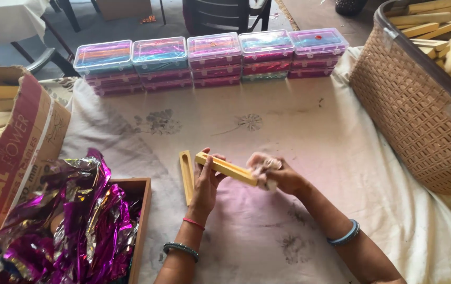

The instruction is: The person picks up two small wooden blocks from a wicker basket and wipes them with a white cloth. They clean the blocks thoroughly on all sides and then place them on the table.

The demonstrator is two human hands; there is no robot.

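At the left edge a torn cardboard box [23, 142] holds pale wooden pieces. Beside it, a wooden tray [142, 221] brims with crumpled purple foil [73, 221]. At the back, five stacks of clear plastic boxes [212, 58] show coloured contents. One slotted wooden block [186, 176] lies on the cloth. The left hand [207, 181] curls its fingers round a second wooden block [228, 168], held above the cloth; the right hand [278, 173] presses a wad of cloth [265, 169] against its end. A woven basket [409, 115] at right holds many more blocks

Basket [393, 100] and cardboard box [20, 152] cut off by edges
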